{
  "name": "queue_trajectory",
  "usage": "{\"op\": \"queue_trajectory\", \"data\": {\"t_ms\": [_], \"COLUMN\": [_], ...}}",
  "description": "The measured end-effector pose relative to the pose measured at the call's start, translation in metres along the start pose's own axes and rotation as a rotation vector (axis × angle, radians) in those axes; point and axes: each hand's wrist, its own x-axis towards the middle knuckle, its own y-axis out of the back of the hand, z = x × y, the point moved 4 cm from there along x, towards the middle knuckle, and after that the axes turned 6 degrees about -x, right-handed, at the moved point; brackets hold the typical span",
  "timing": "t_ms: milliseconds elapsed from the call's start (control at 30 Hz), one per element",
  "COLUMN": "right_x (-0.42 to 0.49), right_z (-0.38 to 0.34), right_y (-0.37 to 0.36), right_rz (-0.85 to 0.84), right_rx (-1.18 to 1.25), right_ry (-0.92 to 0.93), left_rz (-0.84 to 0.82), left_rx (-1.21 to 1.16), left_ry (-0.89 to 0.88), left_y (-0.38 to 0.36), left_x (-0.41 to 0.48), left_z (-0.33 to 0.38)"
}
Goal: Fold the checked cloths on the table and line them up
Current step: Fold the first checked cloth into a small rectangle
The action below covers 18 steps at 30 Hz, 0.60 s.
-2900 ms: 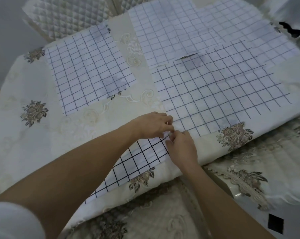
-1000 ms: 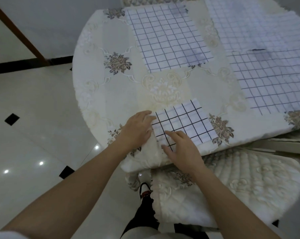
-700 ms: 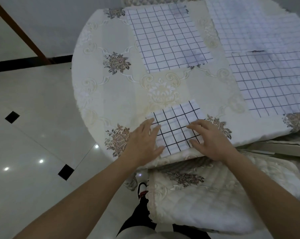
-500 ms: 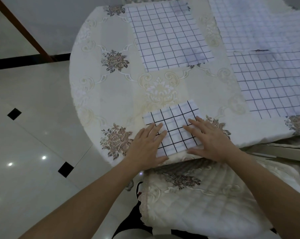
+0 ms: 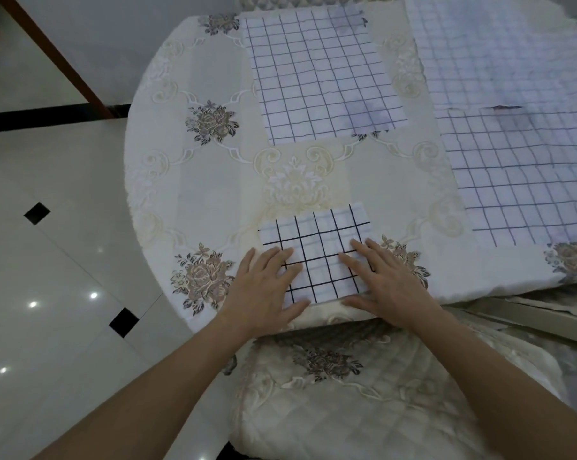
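Observation:
A small folded checked cloth [image 5: 317, 247] with bold black lines lies at the near edge of the round table [image 5: 214, 194]. My left hand [image 5: 263, 290] presses flat on its left part, fingers straight. My right hand [image 5: 386, 280] lies flat on its right part. A larger checked cloth [image 5: 320, 74] is spread flat at the far middle. A much larger spread of checked cloth [image 5: 519, 134] covers the right side, in overlapping layers.
The table wears a cream floral tablecloth. A quilted chair seat [image 5: 363, 393] sits right below the table edge under my arms. White tiled floor [image 5: 48, 293] lies to the left, with a brown wooden leg [image 5: 51, 54] at the far left.
I finished folding the small cloth and both hands moved from pinching its edges to pressing flat on it. The view shifted left over the table.

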Motion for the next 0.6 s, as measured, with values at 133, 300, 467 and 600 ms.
{"op": "queue_trajectory", "data": {"t_ms": [133,300,467,600], "right_x": [0.002,0.034,0.079,0.075], "right_z": [-0.002,-0.025,-0.050,-0.014], "right_y": [0.010,0.020,0.006,-0.008], "right_rz": [0.107,0.260,0.218,0.217], "right_rx": [0.027,0.127,0.190,0.114], "right_ry": [-0.101,-0.105,-0.060,-0.172], "left_rz": [0.218,0.159,0.086,0.128], "left_rx": [-0.002,0.006,0.030,0.012], "left_ry": [0.049,0.186,0.288,0.302], "left_y": [0.001,-0.023,-0.042,-0.040], "left_x": [0.030,0.058,0.060,0.061], "left_z": [0.019,0.030,0.026,0.025]}}
